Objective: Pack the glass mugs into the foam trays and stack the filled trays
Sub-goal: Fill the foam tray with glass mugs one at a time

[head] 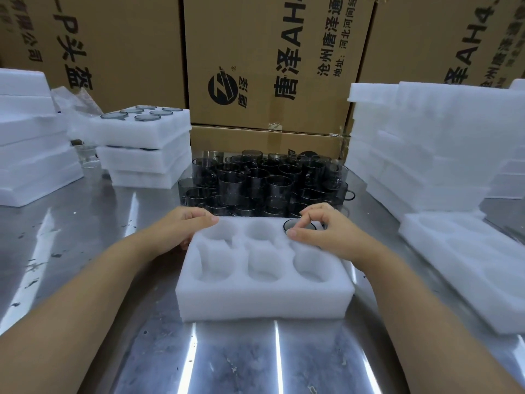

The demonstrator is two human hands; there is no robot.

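A white foam tray point(264, 301) with six round pockets lies on the steel table in front of me. One dark glass mug point(295, 225) sits in the far right pocket; the other pockets hold nothing. My right hand point(326, 231) is over that mug, thumb and forefinger pinching its rim. My left hand point(184, 224) rests on the tray's far left corner, fingers laid along the edge. Behind the tray stands a dense cluster of smoky glass mugs point(264, 183), stacked two high.
A stack of filled foam trays point(145, 146) stands at the back left, mug rims showing on top. More foam point(31, 137) lies at the far left. Empty trays point(426, 149) are piled at the right, one point(466, 268) flat nearby. Cardboard boxes point(270, 61) wall the back.
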